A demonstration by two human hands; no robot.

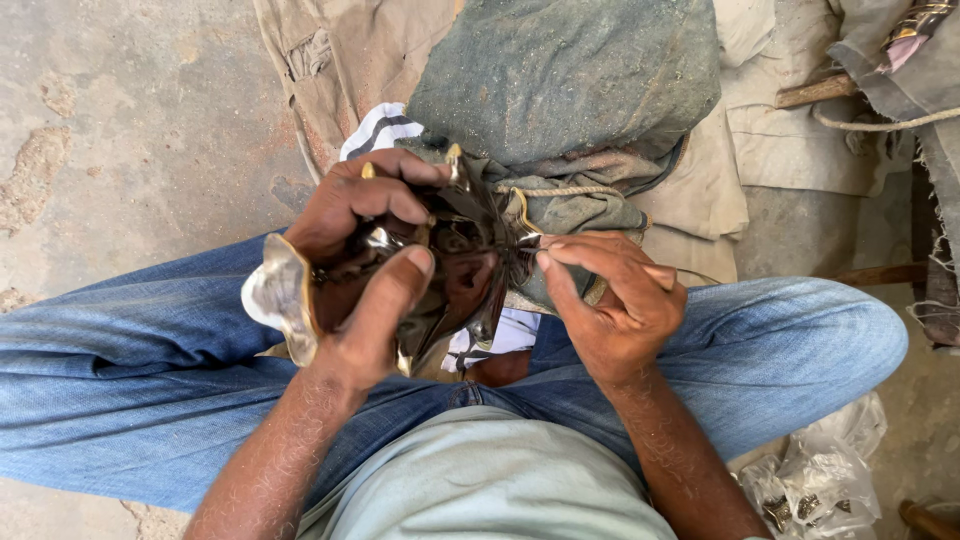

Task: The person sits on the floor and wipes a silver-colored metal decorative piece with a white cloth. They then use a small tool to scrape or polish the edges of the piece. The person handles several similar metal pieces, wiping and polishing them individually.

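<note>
My left hand [365, 270] grips a shiny, dark reflective metal piece [455, 255] with wavy, petal-like edges and brass-coloured rims, thumb across its front and fingers curled over its top. One pale curled lobe [278, 295] sticks out to the left of that hand. My right hand [610, 300] pinches the right edge of the same piece with thumb and fingertips. Both hands hold it over my lap, between my knees in blue jeans [150, 350].
A dusty grey-green cloth bundle [560, 80] tied with cord lies just beyond the hands on beige fabric [330, 60]. A striped cloth [380, 128] peeks out beneath. A clear plastic bag of small metal parts [815, 480] sits at lower right. Wooden sticks and rope [850, 100] lie at upper right.
</note>
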